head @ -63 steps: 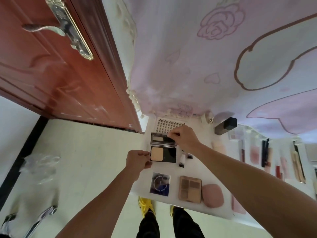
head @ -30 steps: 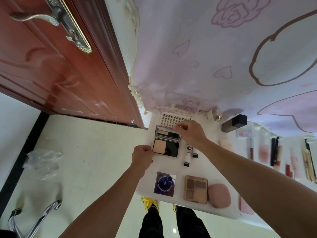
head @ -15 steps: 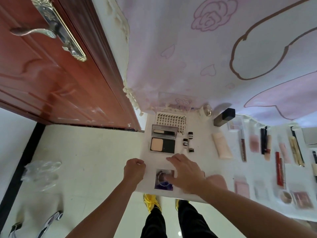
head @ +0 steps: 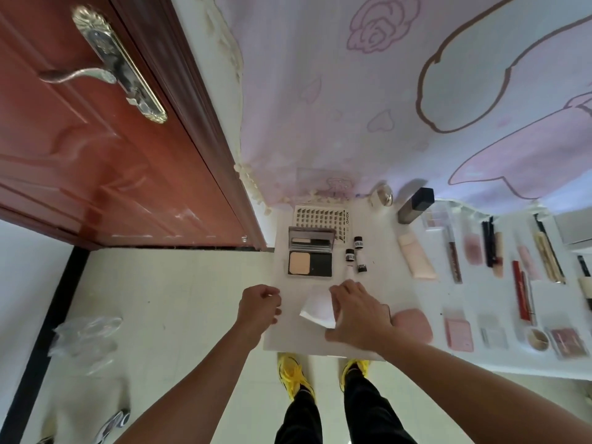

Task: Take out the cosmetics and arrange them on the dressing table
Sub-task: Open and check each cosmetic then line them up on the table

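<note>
1. Square compact [head: 315, 307]: lower centre of frame, at the near-left corner of the white dressing table [head: 288, 342], tilted up with its pale face showing.
2. Right hand [head: 358, 315] grips its right edge, fingers close together and curled over it.
3. Left hand [head: 259, 304]: just left of it at the table's left edge, fingers curled in, nothing visible in them.
4. Above it: open powder compact [head: 310, 256], two small vials [head: 350, 256] and a lash tray [head: 320, 216].
5. Pink puff [head: 413, 323]: just right of the right hand.

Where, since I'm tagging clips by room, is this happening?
Probably a home bedroom or dressing corner: a white dressing table laid with cosmetics, a pink flower-print cloth behind it, a wooden door alongside.
</note>
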